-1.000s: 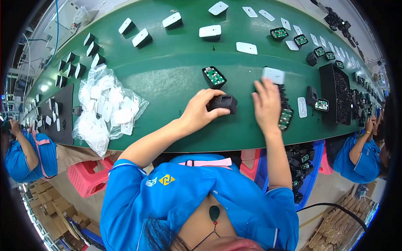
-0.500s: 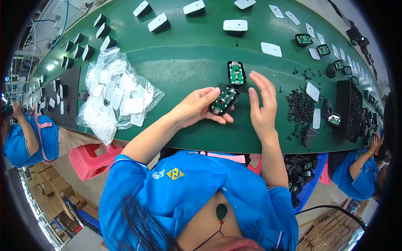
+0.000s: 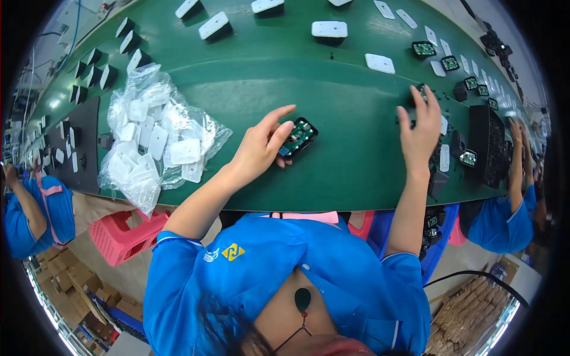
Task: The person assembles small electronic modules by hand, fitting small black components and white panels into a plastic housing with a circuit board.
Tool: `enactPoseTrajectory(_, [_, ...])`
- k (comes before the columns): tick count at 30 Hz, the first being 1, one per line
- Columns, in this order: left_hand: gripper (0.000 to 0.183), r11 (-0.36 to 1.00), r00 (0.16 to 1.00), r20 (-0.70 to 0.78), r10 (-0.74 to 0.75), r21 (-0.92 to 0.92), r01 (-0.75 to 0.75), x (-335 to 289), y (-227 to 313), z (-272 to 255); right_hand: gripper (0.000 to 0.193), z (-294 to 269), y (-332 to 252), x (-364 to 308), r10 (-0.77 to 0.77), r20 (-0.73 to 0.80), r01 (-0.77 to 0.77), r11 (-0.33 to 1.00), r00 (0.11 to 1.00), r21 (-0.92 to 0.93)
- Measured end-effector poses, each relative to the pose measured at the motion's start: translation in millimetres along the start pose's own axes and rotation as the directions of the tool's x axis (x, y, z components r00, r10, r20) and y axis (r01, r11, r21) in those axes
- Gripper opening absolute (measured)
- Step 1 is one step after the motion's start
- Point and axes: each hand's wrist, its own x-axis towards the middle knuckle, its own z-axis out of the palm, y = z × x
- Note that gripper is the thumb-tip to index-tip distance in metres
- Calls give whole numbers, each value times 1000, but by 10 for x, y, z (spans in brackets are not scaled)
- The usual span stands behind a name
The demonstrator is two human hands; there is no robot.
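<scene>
My left hand [image 3: 260, 145] grips a black housing [image 3: 298, 136] with a green circuit board inside. Its thumb lies on the near edge and other fingers reach underneath. Farther right, my right hand [image 3: 420, 133] is open, thumb apart from the fingers. Its fingertips are over another circuit-board housing [image 3: 423, 90], mostly hidden behind them; a firm grip does not show. My right hand and forearm cover much of the heap of small black parts there.
A clear plastic bag of white covers [image 3: 157, 142] lies at left. White-topped black housings [image 3: 329, 29] stand along the far side. A black bin [image 3: 490, 154] is at right, among open housings [image 3: 468, 157]. People work at both sides.
The second circuit-board housing has left its place beside my left hand and now lies under my right fingertips. My right hand moved right; my left hand moved slightly left with its housing.
</scene>
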Motion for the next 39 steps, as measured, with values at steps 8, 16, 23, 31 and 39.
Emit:
enactPoseTrajectory(8, [25, 761, 918, -79, 389, 590, -271, 115, -102, 51, 29, -187, 213, -439, 270, 218, -267, 963, 938, -43])
enactPoseTrajectory(16, [20, 417, 880, 0, 475, 880, -225, 117, 74, 1, 21, 80, 80, -293, 259, 181, -280, 954, 949, 104])
enactPoseTrajectory(23, [16, 942, 998, -68, 18, 334, 6, 154, 96, 45, 9, 158, 70, -223, 116, 241, -118, 993, 963, -6])
enactPoseTrajectory(31, [41, 889, 945, -147, 291, 406, -210, 161, -57, 116, 15, 47, -639, -183, 262, 516, -578, 406, 816, 708])
enactPoseTrajectory(39, [72, 516, 861, 47, 506, 784, -346, 13, -35, 273, 14, 38, -922, -286, 186, 595, -602, -22, 782, 798])
